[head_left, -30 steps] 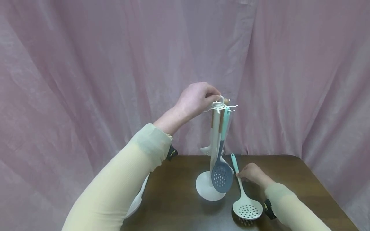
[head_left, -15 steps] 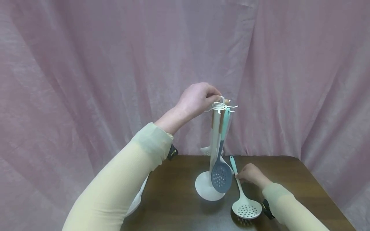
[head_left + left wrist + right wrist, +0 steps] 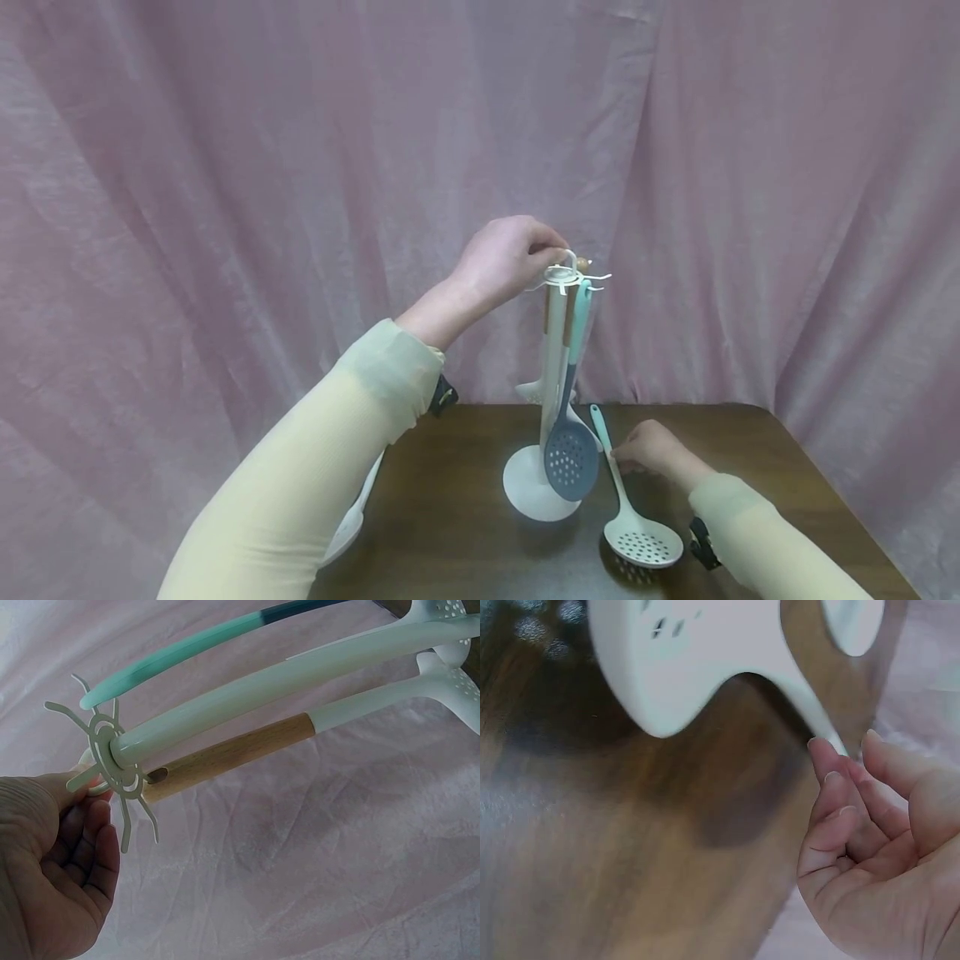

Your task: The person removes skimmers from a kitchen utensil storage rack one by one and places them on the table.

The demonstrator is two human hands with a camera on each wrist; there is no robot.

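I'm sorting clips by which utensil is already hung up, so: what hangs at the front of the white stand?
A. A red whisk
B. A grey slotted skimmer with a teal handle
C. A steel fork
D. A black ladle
B: in the head view the grey slotted skimmer hangs by its teal handle from the white stand, whose top the left hand grips.

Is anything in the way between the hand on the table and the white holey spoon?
No. The right hand already has its fingers on the handle of the white skimmer, so nothing visible lies between them.
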